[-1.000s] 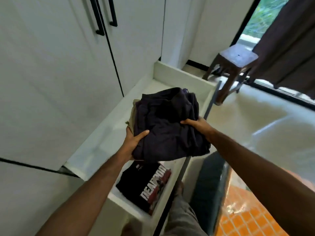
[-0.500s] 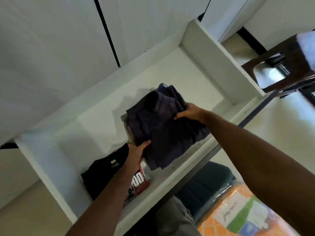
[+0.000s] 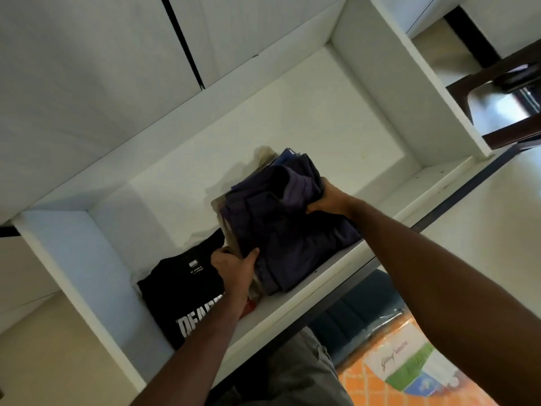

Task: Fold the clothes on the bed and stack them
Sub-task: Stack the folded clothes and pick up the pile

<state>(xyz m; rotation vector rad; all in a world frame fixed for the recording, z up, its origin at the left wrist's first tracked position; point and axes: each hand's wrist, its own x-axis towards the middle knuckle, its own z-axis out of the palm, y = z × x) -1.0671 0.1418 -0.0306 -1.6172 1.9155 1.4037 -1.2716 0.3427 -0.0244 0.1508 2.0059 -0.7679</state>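
A stack of folded clothes (image 3: 281, 230), dark navy and purple on top with beige pieces underneath, sits on the white drawer floor (image 3: 336, 118). My left hand (image 3: 234, 268) grips the stack's near left corner, thumb on top. My right hand (image 3: 330, 197) grips its right side, fingers curled over the edge. To the left of the stack lies a folded black T-shirt (image 3: 181, 294) with white lettering, partly covered by my left forearm.
The drawer has white side walls (image 3: 409, 68) and a front rim (image 3: 322, 288). White cabinet doors rise behind it. A dark wooden stool (image 3: 503, 106) stands at the right. An orange patterned package (image 3: 409, 370) lies below the drawer by my legs.
The stack has gone from held above the drawer down onto the drawer floor, beside the black T-shirt. Both hands kept their grip on its sides.
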